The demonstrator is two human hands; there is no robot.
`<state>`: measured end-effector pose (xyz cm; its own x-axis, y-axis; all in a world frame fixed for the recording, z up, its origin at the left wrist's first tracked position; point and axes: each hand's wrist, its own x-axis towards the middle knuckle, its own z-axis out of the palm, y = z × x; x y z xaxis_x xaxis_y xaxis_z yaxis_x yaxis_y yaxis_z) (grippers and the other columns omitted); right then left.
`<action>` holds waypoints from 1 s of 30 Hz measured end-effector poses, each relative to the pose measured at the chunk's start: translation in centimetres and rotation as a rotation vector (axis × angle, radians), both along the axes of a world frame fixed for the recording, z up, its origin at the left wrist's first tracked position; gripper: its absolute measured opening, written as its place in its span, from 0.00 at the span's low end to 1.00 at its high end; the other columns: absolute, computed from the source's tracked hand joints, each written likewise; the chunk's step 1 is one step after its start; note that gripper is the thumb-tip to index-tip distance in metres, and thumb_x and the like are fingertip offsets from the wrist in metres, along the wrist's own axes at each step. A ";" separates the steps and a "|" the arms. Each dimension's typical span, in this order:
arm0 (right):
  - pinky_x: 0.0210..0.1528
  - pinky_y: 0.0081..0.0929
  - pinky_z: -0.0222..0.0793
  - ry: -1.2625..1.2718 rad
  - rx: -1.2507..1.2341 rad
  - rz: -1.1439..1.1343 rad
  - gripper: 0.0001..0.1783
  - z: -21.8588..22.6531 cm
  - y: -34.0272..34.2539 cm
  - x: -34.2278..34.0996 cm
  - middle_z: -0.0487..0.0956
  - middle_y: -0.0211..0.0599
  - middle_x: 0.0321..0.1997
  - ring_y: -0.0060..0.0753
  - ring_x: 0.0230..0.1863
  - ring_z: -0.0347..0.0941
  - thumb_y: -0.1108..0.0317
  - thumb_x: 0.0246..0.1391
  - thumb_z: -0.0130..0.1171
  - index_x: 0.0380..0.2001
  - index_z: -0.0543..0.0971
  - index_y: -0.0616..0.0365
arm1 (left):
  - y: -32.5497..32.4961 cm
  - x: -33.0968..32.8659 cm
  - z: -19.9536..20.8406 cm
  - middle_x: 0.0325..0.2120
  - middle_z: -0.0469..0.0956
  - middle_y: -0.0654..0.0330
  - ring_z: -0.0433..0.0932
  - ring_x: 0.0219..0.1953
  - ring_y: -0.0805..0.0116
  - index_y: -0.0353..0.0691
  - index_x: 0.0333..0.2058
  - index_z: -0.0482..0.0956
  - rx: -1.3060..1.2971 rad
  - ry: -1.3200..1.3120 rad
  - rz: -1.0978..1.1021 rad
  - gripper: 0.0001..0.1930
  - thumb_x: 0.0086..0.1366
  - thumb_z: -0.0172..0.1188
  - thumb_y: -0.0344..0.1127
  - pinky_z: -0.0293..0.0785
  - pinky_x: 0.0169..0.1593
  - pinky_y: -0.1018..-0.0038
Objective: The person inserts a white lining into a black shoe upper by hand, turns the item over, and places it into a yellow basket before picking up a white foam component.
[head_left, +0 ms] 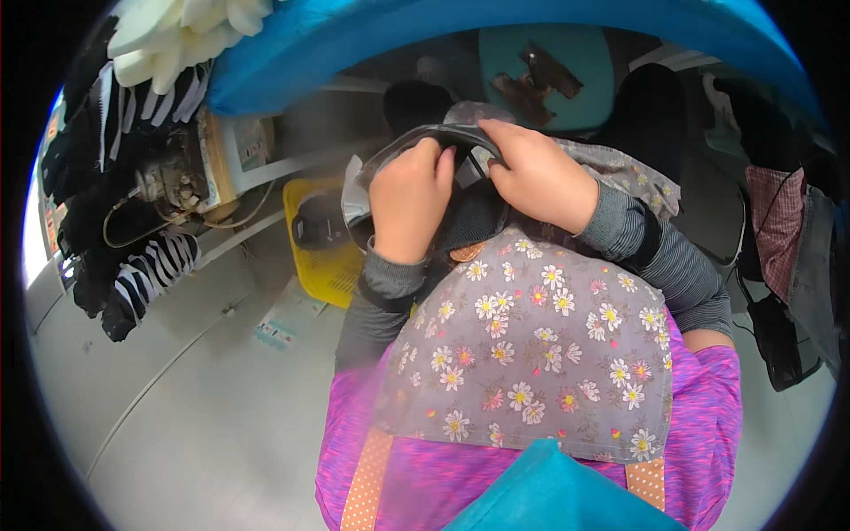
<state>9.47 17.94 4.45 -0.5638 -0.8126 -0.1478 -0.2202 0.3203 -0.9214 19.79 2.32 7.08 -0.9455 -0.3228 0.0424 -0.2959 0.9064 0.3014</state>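
Note:
Both hands are raised over my lap at a shiny, see-through plastic bag (357, 205) with dark material showing inside. My left hand (412, 199) is closed, with thumb and curled fingers pinching the near-left part of the bag's rim. Opposite it, my right hand (544, 177) grips the rim from the right, fingers bent over the edge. The mouth of the bag gapes between the two hands. What the dark material is, I cannot make out. Below the hands lies the grey flowered apron (531, 354) that I wear.
Left of the bag stands a yellow basket (310, 265) holding a black item. A teal stool (496, 53) with brown scraps is beyond my knees. Blue cloth (354, 40) spans the top. White pieces (177, 35) and black-and-white striped items (155, 274) hang or lie at left.

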 end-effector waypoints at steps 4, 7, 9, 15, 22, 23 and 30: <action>0.35 0.36 0.76 -0.041 0.076 0.000 0.24 -2.1 0.1 -0.6 0.80 0.56 0.32 0.49 0.28 0.79 0.77 0.51 0.49 0.53 0.72 0.70 | 0.4 -0.1 -1.5 0.19 0.74 0.53 0.76 0.23 0.53 0.37 0.26 0.75 0.114 -0.015 -0.180 0.08 0.60 0.62 0.34 0.71 0.28 0.64; 0.23 0.25 0.74 -0.450 0.152 -0.026 0.26 -1.4 0.2 -1.6 0.80 0.46 0.29 0.29 0.16 0.75 0.79 0.52 0.45 0.57 0.71 0.69 | 0.7 0.9 -2.0 0.20 0.73 0.55 0.75 0.25 0.55 0.37 0.23 0.71 0.380 -0.031 -0.605 0.09 0.57 0.62 0.31 0.70 0.28 0.64; 0.23 0.22 0.74 -0.512 0.165 -0.020 0.26 -2.7 0.1 -1.5 0.81 0.43 0.31 0.27 0.16 0.75 0.79 0.52 0.46 0.57 0.71 0.68 | 0.6 0.9 -1.5 0.19 0.71 0.56 0.75 0.26 0.55 0.37 0.23 0.71 0.396 -0.042 -0.653 0.09 0.56 0.63 0.30 0.70 0.28 0.63; 0.23 0.22 0.74 -0.459 0.195 0.051 0.22 -4.3 0.2 -2.1 0.81 0.43 0.33 0.24 0.17 0.75 0.77 0.56 0.50 0.55 0.72 0.68 | -0.2 0.2 -1.4 0.21 0.74 0.52 0.75 0.25 0.50 0.37 0.25 0.73 0.252 -0.175 -0.267 0.11 0.60 0.62 0.37 0.70 0.29 0.61; 0.27 0.28 0.77 -0.260 0.206 0.141 0.16 -4.0 0.2 -2.5 0.81 0.47 0.26 0.33 0.20 0.79 0.75 0.56 0.52 0.47 0.77 0.68 | 0.0 -0.1 -2.7 0.21 0.76 0.56 0.77 0.25 0.55 0.36 0.29 0.75 0.089 -0.048 -0.128 0.15 0.57 0.68 0.42 0.72 0.30 0.66; 0.27 0.28 0.77 -0.263 0.206 0.141 0.16 -4.1 0.1 -2.5 0.81 0.47 0.26 0.33 0.20 0.79 0.75 0.56 0.52 0.47 0.77 0.68 | -0.1 -0.3 -2.7 0.22 0.76 0.56 0.77 0.25 0.56 0.36 0.30 0.76 0.089 -0.028 -0.069 0.15 0.57 0.68 0.42 0.73 0.30 0.66; 0.30 0.29 0.75 -0.177 0.145 0.197 0.18 -5.3 -0.1 -2.9 0.81 0.48 0.28 0.34 0.22 0.78 0.73 0.57 0.54 0.50 0.75 0.67 | -1.1 -0.4 -3.4 0.23 0.74 0.57 0.76 0.28 0.55 0.39 0.30 0.75 0.093 -0.003 -0.535 0.05 0.55 0.61 0.30 0.74 0.32 0.66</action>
